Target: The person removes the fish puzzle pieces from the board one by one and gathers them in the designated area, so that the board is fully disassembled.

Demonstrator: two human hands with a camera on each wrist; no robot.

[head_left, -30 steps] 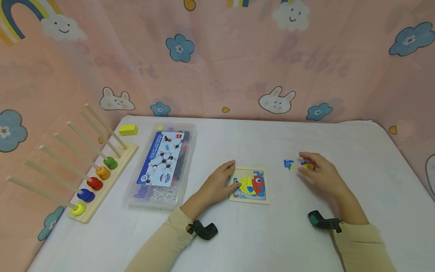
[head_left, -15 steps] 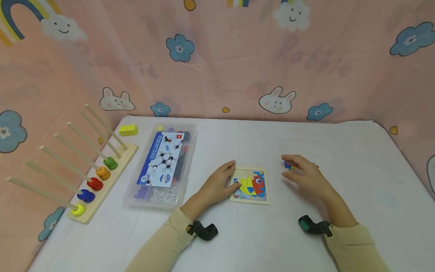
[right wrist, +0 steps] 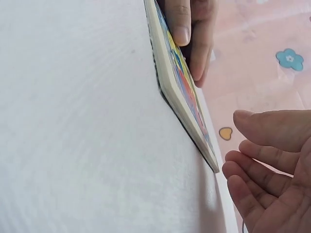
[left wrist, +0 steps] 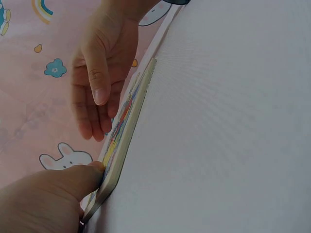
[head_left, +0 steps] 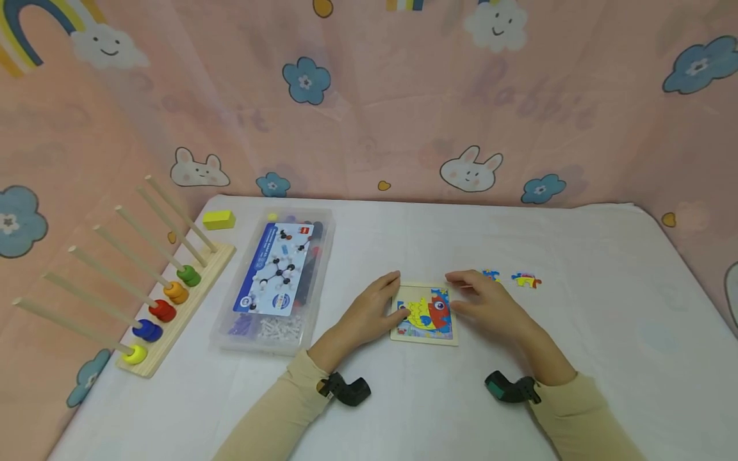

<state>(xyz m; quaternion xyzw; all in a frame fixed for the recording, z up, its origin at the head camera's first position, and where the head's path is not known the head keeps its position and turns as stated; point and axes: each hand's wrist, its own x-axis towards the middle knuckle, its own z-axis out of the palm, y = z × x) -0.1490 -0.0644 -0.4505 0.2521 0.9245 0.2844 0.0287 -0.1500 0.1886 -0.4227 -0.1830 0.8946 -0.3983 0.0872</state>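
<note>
Both hands are around a small wooden jigsaw tray [head_left: 412, 292] near the middle of the white tabletop [head_left: 605, 301]. On its left side, the left hand [head_left: 364, 317] rests with its thumb laid on the picture and its fingers fairly straight along the edge. At the far side, the right hand [head_left: 496, 308] is just beside the right edge, thumb well apart from relaxed fingers; nothing shows in it.

Inside the tray, bare wood shows at the upper left, while the yellow body and red head [head_left: 440, 312] of a fish fill the centre and right. Beyond the right hand lie two loose pieces, a mostly blue one [head_left: 491, 274] partly covered by that hand and a yellow-and-red one [head_left: 527, 280]. I judge the puzzle mostly assembled, with those two left for the gap.

Farthest left is a peg stand [head_left: 215, 264], rings on five of its seven pegs. Next come a yellow block [head_left: 219, 220] and a plastic box [head_left: 262, 347] with molecules on its label, near the left forearm. Neither seems to obstruct the tray; the left thumb covers a little of the picture.
</note>
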